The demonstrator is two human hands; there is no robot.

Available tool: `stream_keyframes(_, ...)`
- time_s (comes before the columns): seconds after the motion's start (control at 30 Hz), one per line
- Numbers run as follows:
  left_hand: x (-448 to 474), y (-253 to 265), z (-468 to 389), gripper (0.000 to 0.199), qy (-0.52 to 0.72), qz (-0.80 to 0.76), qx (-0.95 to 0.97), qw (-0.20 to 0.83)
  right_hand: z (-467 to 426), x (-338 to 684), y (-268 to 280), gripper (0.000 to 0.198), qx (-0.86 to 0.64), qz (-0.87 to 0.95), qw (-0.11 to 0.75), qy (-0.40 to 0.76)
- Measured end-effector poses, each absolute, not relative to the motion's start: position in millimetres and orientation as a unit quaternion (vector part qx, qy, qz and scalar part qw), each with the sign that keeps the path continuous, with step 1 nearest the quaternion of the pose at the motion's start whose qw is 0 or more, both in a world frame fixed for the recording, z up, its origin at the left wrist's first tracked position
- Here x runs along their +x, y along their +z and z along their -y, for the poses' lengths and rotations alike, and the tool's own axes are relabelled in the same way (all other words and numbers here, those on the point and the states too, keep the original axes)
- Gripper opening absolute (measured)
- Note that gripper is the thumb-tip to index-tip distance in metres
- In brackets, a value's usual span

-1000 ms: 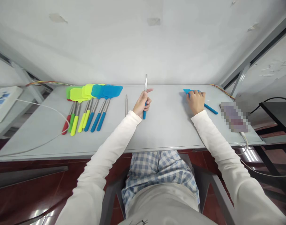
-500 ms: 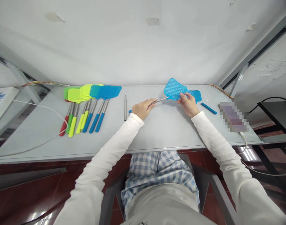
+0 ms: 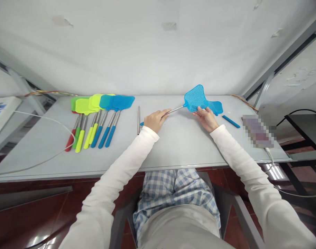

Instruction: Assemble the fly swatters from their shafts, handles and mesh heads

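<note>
Twelve is dead ahead of the sitter. At ten, on the surface: overlapping swatters, handles red, green, yellow, blue. Toward eleven, bare metal rod. Just left of twelve, left hand closed around a blue swatter. Near one, right hand, well apart, pinches its mesh head's lower edge. Behind that, second blue head; then loose blue handle. At two, pixelated object.

pale wall with small patches behind a light grey worktop; grey armchair; dark red tiled floor with bright reflections.
</note>
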State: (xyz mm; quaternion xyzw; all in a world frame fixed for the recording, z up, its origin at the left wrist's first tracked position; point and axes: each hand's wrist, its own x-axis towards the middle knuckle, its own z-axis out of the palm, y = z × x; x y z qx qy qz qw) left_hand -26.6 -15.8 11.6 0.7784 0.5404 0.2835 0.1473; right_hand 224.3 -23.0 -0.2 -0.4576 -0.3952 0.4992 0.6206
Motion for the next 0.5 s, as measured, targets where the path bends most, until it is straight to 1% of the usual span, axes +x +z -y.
stream_keyframes(0.23, -27.0, 11.9, 15.9, 0.039, 0.284, -0.534, 0.785, 0.137, 23.2, 225.8, -2.7, 0.045, -0.45, 0.405, 0.617, 0.503)
stream_keyframes(0.5, -29.5, 11.6, 14.1, 0.042, 0.259, -0.539, 0.796, 0.092, 24.6, 225.7, 1.3, 0.043, -0.453, 0.414, 0.596, 0.518)
